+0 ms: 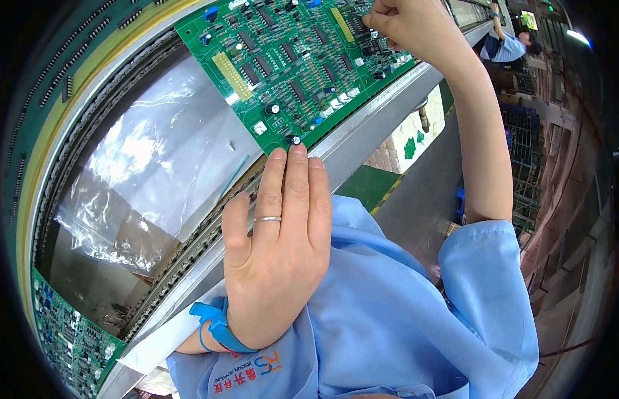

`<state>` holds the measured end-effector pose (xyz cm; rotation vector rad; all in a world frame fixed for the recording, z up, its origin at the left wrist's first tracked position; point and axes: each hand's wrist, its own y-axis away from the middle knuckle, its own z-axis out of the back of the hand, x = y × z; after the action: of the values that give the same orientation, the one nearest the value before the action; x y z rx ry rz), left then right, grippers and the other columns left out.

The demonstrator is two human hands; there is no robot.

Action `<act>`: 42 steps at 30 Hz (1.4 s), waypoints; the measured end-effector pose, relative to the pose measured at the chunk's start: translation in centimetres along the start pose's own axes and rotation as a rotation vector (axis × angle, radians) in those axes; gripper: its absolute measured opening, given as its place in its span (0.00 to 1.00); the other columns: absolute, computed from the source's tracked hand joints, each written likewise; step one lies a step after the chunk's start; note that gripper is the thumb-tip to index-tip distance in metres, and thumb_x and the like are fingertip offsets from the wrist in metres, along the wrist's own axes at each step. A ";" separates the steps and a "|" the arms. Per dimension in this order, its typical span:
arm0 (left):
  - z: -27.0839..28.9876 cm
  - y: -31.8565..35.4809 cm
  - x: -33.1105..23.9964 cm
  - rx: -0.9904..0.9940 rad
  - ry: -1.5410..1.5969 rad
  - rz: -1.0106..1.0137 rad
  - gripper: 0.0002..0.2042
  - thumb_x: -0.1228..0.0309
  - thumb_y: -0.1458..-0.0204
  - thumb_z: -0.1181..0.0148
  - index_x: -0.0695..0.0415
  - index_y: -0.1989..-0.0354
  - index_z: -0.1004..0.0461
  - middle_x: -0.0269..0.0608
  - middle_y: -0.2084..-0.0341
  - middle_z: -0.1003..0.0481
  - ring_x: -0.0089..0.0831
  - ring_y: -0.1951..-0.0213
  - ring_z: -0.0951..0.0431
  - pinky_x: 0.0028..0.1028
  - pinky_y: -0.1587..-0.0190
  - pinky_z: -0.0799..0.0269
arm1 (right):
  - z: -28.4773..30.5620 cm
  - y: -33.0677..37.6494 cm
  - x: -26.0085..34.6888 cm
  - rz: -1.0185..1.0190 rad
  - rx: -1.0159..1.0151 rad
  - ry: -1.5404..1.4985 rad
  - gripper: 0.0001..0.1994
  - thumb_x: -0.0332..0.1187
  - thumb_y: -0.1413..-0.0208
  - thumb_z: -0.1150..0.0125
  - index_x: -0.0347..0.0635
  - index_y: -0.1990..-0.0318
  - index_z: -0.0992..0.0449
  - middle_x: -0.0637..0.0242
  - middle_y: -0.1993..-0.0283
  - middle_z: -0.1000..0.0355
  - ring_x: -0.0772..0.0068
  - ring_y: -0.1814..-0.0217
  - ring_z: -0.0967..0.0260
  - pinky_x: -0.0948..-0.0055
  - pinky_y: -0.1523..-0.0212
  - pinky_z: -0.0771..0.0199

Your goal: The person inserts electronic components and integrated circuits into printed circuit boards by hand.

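Observation:
A green circuit board (314,52) crowded with chips, resistors and white connectors lies across the conveyor rails at the top. My left hand (279,256), wearing a ring and a blue wrist strap, has its fingers stretched out. Their tips rest at the board's near corner, by a small black capacitor (293,140). At the board's right part, my right hand (412,26) reaches in with thumb and fingers pinched together over the components, close to a black chip (357,26). Whatever sits between those fingertips is hidden, and the picture's top edge cuts off part of the hand.
A metal rail (363,106) with a chain runs along my side of the conveyor. Clear plastic sheeting (133,159) lies between the rails. Another populated board (73,342) sits at the lower left. A co-worker (512,46) in blue is at the far right.

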<state>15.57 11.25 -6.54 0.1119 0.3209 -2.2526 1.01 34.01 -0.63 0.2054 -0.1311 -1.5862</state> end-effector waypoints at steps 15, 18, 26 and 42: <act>0.9 -0.5 0.2 0.138 0.022 -0.003 0.22 0.53 0.45 0.43 0.54 0.47 0.27 0.33 0.45 0.26 0.28 0.43 0.28 0.39 0.42 0.53 | 0.3 0.1 -0.2 -0.002 -0.066 -0.191 0.08 0.28 0.51 0.37 0.28 0.71 0.23 0.48 0.74 0.27 0.46 0.70 0.27 0.58 0.66 0.28; 1.0 -0.8 0.5 0.145 0.041 -0.016 0.22 0.53 0.45 0.42 0.54 0.47 0.26 0.34 0.45 0.25 0.28 0.43 0.28 0.39 0.42 0.54 | 0.0 -0.2 -1.6 -0.120 -0.051 -0.321 0.07 0.28 0.49 0.36 0.30 0.70 0.22 0.51 0.76 0.28 0.48 0.72 0.28 0.58 0.67 0.28; 1.0 -0.6 0.4 0.140 0.105 -0.013 0.22 0.55 0.46 0.40 0.56 0.47 0.26 0.36 0.45 0.26 0.30 0.43 0.28 0.39 0.43 0.52 | -4.5 2.8 -5.9 0.279 -0.345 -0.227 0.14 0.22 0.52 0.41 0.52 0.59 0.17 0.63 0.69 0.28 0.60 0.68 0.28 0.64 0.69 0.29; 1.3 -0.8 0.0 0.074 -0.011 0.022 0.20 0.54 0.46 0.42 0.54 0.51 0.24 0.35 0.47 0.25 0.26 0.48 0.26 0.38 0.44 0.48 | -9.7 7.2 -8.0 -0.017 -0.721 -0.459 0.21 0.28 0.42 0.40 0.41 0.41 0.29 0.60 0.57 0.22 0.58 0.56 0.25 0.66 0.53 0.28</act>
<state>14.96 11.43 -5.13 0.1407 0.2297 -2.2427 10.25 42.20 -8.21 -0.7218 0.0937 -1.5780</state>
